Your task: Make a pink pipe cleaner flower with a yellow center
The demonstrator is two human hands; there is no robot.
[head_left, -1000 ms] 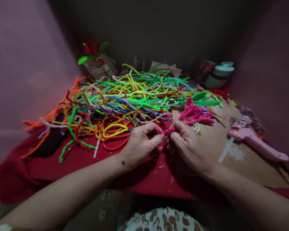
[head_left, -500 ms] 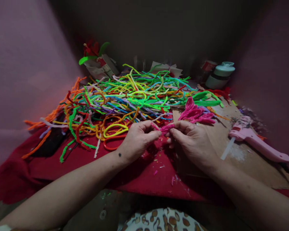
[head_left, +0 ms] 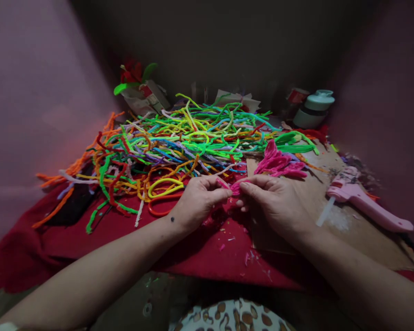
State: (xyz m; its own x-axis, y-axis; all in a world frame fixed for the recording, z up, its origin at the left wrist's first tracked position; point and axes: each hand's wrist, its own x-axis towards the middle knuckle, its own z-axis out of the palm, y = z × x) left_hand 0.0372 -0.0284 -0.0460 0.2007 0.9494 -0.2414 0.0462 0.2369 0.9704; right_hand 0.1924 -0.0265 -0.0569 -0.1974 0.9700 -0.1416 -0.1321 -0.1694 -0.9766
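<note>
Between my two hands is a short piece of pink pipe cleaner (head_left: pixel 236 187), bent or folded on itself. My left hand (head_left: pixel 204 196) pinches its left end between thumb and forefinger. On its right end, the thumb and fingers of my right hand (head_left: pixel 274 200) are closed, partly covering it. Just behind my right hand, a bunch of pink pipe-cleaner petals (head_left: pixel 279 162) lies on a sheet of cardboard (head_left: pixel 313 184). Close to my left hand rest scissors with yellow and red handle loops (head_left: pixel 163 212).
A large heap of coloured pipe cleaners (head_left: pixel 193 133) covers the back of the red cloth (head_left: pixel 207 253). At right, a pink glue gun (head_left: pixel 369 202) lies on the cardboard. A bottle with a pale blue lid (head_left: pixel 315 109) stands behind. Pink scraps dot the cloth.
The fingers of my right hand have shifted slightly left along the pink pipe cleaner, so less of it shows between my hands. My left hand stays nearly in place.
</note>
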